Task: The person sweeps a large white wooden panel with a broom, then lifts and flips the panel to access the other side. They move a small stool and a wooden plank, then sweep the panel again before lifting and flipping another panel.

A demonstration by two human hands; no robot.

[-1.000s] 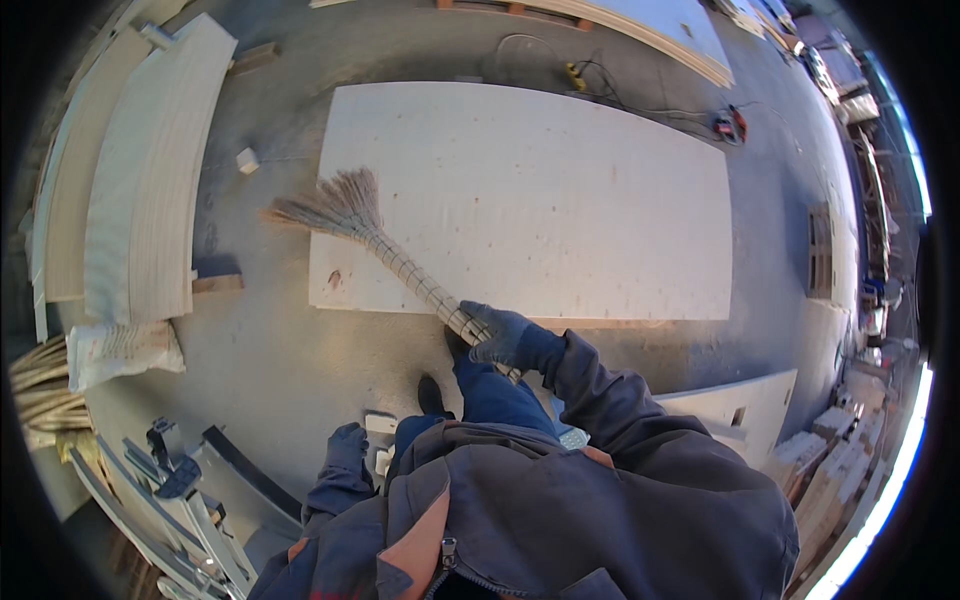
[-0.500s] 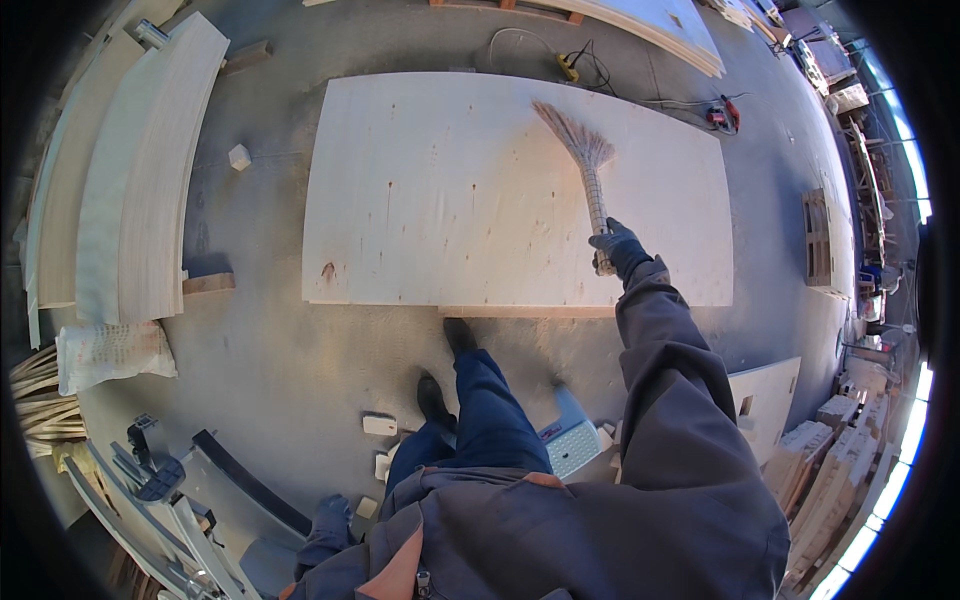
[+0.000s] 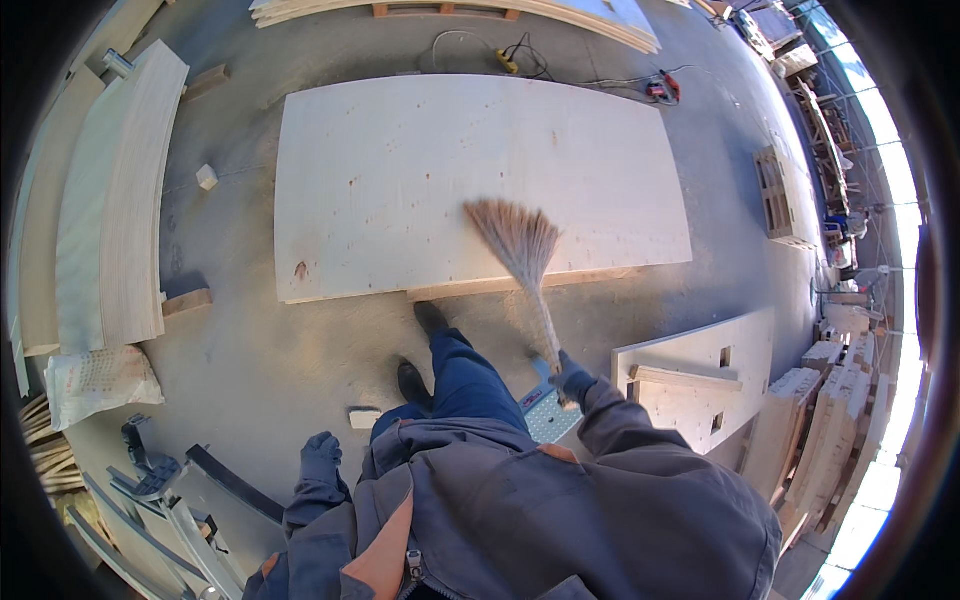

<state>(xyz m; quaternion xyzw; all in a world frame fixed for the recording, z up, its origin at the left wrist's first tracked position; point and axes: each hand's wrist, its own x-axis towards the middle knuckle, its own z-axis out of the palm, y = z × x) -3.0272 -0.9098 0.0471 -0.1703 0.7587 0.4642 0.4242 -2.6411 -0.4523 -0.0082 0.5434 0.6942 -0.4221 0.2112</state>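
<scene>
My right hand (image 3: 573, 381), in a dark glove, is closed round the handle of a straw hand broom (image 3: 518, 240). The broom slants up and left from my hand, and its fanned bristles, slightly blurred, are over the near edge of a large pale plywood sheet (image 3: 370, 150). On the sheet show small brown knots and marks. My left hand (image 3: 321, 460), also gloved, hangs low at my left side with its fingers curled and nothing visible in it.
At the left stand stacked boards (image 3: 110, 210) and a white sack (image 3: 105, 388). A red power tool (image 3: 663, 89) with a cord lies beyond the sheet. Near my right arm are a light-blue step stool (image 3: 548, 415) and a panel with cut-outs (image 3: 680, 350). A metal stand (image 3: 180, 500) is lower left.
My right hand has drawn the broom back toward my body from the sheet's far right part. My left hand has risen a little. The view has shifted right.
</scene>
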